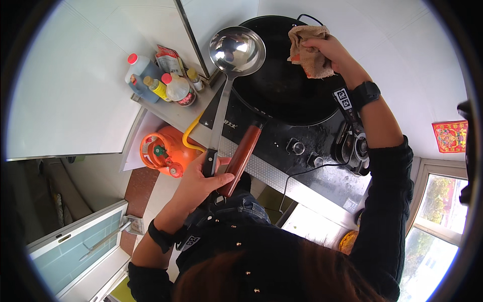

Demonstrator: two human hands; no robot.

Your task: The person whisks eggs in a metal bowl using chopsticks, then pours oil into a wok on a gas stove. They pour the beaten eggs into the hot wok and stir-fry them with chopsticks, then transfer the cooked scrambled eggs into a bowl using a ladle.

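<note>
My left hand (190,185) grips the black grip of a stainless steel ladle (220,113). Its thumb lies over the reddish-brown wooden handle (243,154) of a large black wok (275,90), so both handles sit in that hand. The ladle's shiny round bowl is raised beside the wok's left rim. A crumpled beige cloth (316,68) with orange patches is bunched in my right hand (334,53), at the wok's far right side. Whether the cloth touches the wok cannot be told. The wok rests on the black gas stove (271,137) and hides its burner.
Several bottles, including a large jug (141,73), stand on the left ledge. Below is an orange gas cylinder (171,145) with a yellow hose (188,132). Two knobs (297,147) and a second burner (356,145) are on the stove's right, where a black cable (302,173) runs across.
</note>
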